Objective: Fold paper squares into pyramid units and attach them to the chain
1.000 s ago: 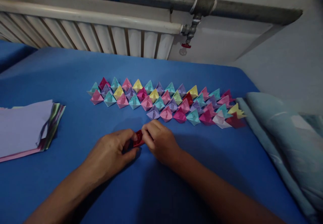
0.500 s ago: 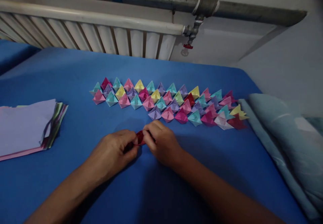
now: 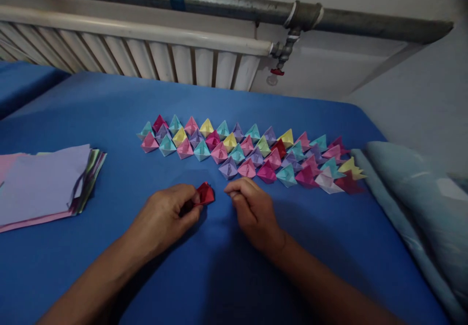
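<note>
Between the thumb and fingers of my left hand (image 3: 173, 208) is a small red folded paper boat (image 3: 205, 194), its free end pointing right. My right hand (image 3: 254, 208) is apart from it, a short way to the right, with the thumb pressed to curled fingers and nothing visible in them. Just beyond both hands, rows of small folded paper boats (image 3: 228, 168) in pink, teal, purple, yellow and red stand close together on the blue surface (image 3: 164, 276).
A stack of coloured paper sheets (image 3: 44, 178) lies at the left. Folded pale blue-green cloth (image 3: 409, 188) lies along the right edge. Behind the surface are a white radiator (image 3: 161, 56), a metal pipe (image 3: 234, 5) and a valve with a red handle (image 3: 277, 71).
My right hand has let go of the red paper boat and moved right. The boat stays in my left hand and more of it shows. The camera view has shifted slightly.
</note>
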`<state>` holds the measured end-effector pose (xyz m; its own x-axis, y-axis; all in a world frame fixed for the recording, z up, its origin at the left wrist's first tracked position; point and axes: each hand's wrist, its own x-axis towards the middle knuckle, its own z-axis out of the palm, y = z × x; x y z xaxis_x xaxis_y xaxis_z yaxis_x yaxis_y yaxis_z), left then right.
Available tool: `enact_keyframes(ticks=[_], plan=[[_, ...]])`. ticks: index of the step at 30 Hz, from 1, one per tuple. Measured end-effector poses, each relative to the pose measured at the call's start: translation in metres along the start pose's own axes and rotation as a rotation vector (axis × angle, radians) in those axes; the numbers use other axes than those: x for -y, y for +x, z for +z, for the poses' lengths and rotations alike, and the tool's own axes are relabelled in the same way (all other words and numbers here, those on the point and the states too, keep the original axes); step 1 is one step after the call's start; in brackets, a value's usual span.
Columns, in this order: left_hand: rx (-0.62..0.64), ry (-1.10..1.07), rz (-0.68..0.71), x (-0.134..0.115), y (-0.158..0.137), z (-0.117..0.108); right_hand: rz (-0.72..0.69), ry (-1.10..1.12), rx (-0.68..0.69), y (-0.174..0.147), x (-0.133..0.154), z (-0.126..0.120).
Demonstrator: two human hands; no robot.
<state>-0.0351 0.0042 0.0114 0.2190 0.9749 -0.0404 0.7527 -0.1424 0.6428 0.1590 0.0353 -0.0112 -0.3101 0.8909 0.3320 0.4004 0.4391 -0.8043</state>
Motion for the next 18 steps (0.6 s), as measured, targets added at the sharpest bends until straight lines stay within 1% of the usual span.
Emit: enact_keyframes(ticks=[2,4,12,18], plan=[[-0.027,-0.001,0.001,0.003,0.003,-0.001,0.044,-0.002,-0.006,0.0,-0.001,-0.001],[-0.053,0.013,-0.001,0.006,0.007,-0.001,0.052,-0.008,-0.011,0.0,-0.002,0.0],[-0.135,0.017,-0.017,0.006,0.031,0.002,-0.007,-0.002,-0.043,-0.001,-0.004,0.004],[-0.154,0.041,-0.013,0.007,0.048,0.005,-0.038,0.006,-0.039,-0.001,-0.007,0.005]])
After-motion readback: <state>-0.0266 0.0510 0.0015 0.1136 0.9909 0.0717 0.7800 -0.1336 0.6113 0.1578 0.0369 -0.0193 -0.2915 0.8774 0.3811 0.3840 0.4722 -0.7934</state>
